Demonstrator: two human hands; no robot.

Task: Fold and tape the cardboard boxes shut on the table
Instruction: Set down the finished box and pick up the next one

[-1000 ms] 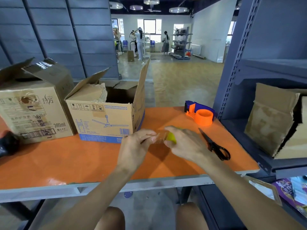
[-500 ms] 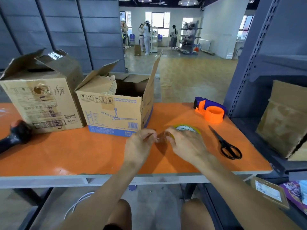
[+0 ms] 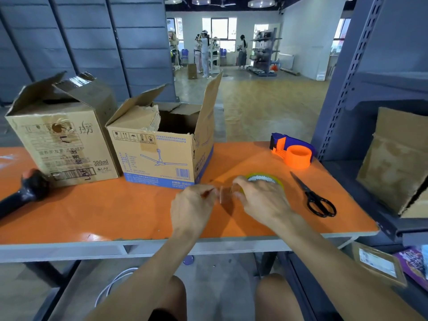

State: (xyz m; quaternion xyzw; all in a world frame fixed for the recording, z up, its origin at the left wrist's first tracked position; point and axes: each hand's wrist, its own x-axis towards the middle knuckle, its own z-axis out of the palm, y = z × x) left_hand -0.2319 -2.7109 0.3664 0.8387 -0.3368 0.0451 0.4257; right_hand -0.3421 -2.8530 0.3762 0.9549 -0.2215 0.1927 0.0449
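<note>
— Where's the grip?
— The left hand (image 3: 194, 202) pinches the end of a clear tape strip (image 3: 224, 195). The right hand (image 3: 259, 200) is curled over the yellow-rimmed tape roll (image 3: 266, 177) on the smooth orange worktop (image 3: 115, 212).
— And the boxes?
— Just behind, flaps up. The fan box (image 3: 162, 158) has a blue ceiling-fan drawing and a barcode. The left box (image 3: 62, 144) reads "300ml".
— To the right?
— Black scissors (image 3: 317, 200) and an orange tape dispenser (image 3: 295, 155).
</note>
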